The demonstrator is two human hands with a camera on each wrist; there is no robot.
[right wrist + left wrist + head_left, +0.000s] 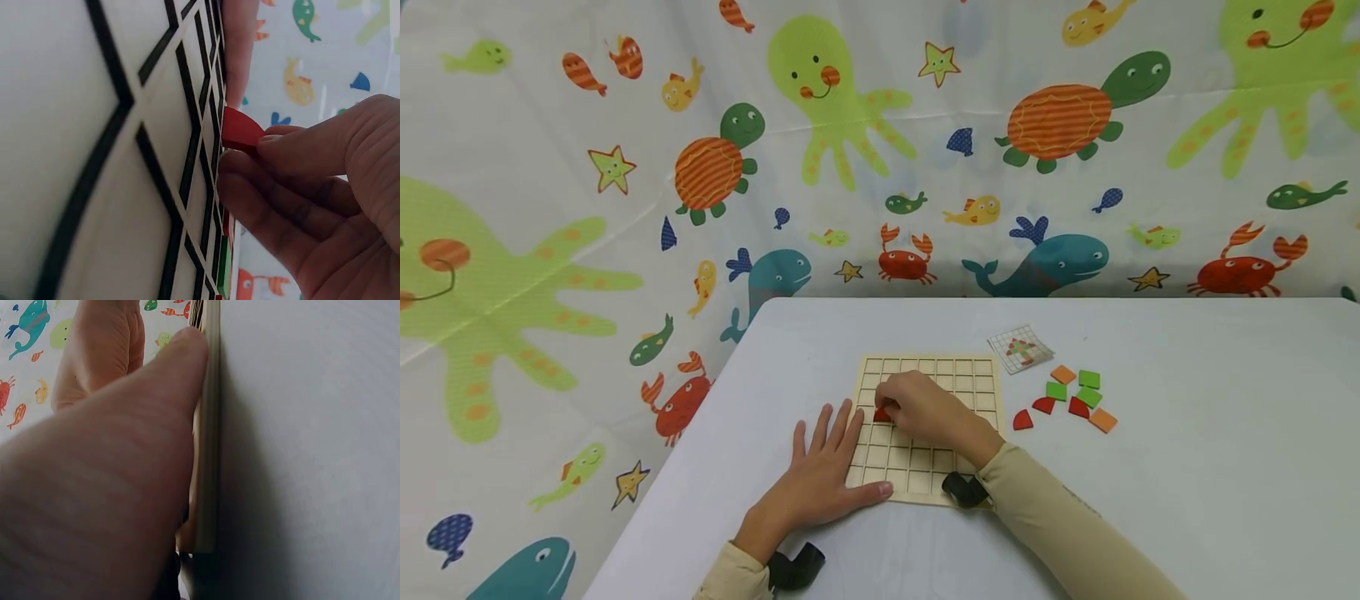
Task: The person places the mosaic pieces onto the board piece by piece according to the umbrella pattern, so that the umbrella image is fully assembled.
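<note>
A wooden grid board (872, 475) lies on the white table. My left hand (820, 483) lies spread at its left side, fingers straight and thumb on the front left corner; the thumb (181, 369) shows on the board edge in the left wrist view. My right hand (925, 412) reaches over the board and pinches a red quarter-circle tile (242, 130) between thumb and fingertips. The tile stands tilted, its lower edge right at the grid. The right hand hides part of the board in the head view.
Loose tiles lie right of the board: red quarter-circles (1022, 420), green tiles (1089, 380) and orange tiles (1103, 420). A pattern card (1021, 348) lies at the board's far right corner. Green and red tile edges (224, 269) show below the right fingers. A patterned curtain (865, 150) hangs behind.
</note>
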